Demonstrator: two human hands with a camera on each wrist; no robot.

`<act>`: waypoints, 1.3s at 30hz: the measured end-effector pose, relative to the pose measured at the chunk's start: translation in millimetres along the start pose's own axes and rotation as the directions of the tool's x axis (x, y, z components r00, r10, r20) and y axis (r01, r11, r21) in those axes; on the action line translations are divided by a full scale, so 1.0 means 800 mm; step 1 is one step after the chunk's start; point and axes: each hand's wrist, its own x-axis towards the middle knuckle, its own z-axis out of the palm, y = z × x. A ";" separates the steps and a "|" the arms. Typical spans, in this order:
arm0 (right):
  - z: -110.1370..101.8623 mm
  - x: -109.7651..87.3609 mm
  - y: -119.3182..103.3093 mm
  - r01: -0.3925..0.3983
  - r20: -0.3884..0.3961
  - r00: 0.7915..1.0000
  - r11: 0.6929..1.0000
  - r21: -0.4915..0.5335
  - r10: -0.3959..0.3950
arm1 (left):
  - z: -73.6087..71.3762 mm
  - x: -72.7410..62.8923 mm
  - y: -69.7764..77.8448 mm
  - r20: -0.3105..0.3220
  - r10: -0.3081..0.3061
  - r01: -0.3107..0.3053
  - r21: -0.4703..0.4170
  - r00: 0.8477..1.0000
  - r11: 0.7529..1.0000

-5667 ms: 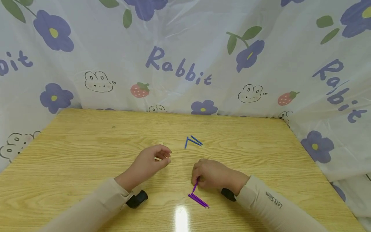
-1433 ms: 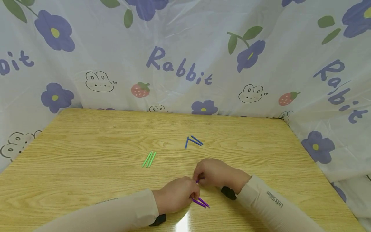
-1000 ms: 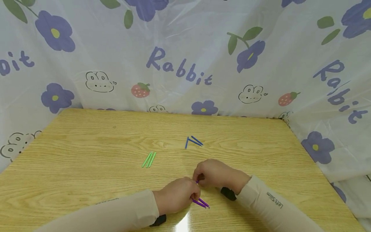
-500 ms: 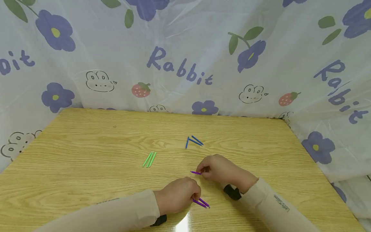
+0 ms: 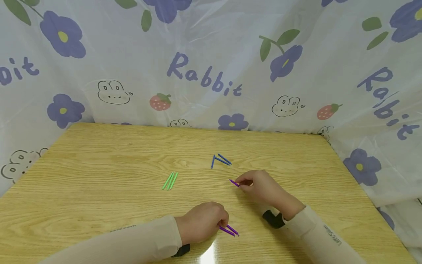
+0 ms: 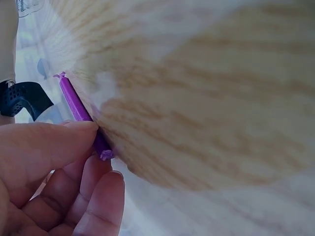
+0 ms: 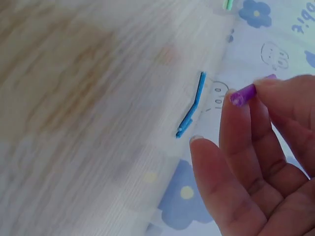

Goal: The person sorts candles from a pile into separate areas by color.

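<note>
My left hand [image 5: 202, 222] is low on the table, its fingers around the near ends of two thin purple candles [image 5: 227, 231] that point right. In the left wrist view, thumb and finger pinch a purple candle [image 6: 75, 102] with a wick tuft at its far end; only one shows there. Further up and to the right, my right hand [image 5: 263, 189] pinches a single purple candle [image 5: 234, 183] by one end, the other end pointing left. The right wrist view shows this candle [image 7: 243, 95] between thumb and fingers, the forefinger spread apart from it.
Several green candles [image 5: 170, 181] lie side by side left of centre. Beyond the right hand are three blue candles [image 5: 222, 161], one set at an angle. A patterned curtain [image 5: 197, 55] hangs behind the wooden table [image 5: 99, 165].
The left hand, earlier over the green candles, came down to the purple ones and has stayed there lately. The right hand has drawn one purple candle up and right, away from the left hand.
</note>
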 end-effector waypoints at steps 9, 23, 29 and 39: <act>-0.012 -0.007 0.009 -0.069 -0.074 0.995 0.998 0.014 0.070 | 0.000 -0.001 0.002 0.022 -0.014 0.013 0.021 1.000 1.000; -0.031 -0.013 0.026 -0.211 -0.148 0.965 0.975 0.063 0.218 | 0.000 -0.002 0.001 0.029 -0.014 0.014 0.015 0.999 1.000; -0.033 -0.015 0.031 -0.244 -0.148 0.957 0.968 0.058 0.250 | 0.001 -0.002 0.000 0.037 -0.016 0.015 0.024 0.999 1.000; -0.037 -0.018 0.036 -0.301 -0.146 0.940 0.952 0.062 0.307 | 0.002 -0.001 0.000 0.038 -0.025 0.024 0.031 0.999 0.999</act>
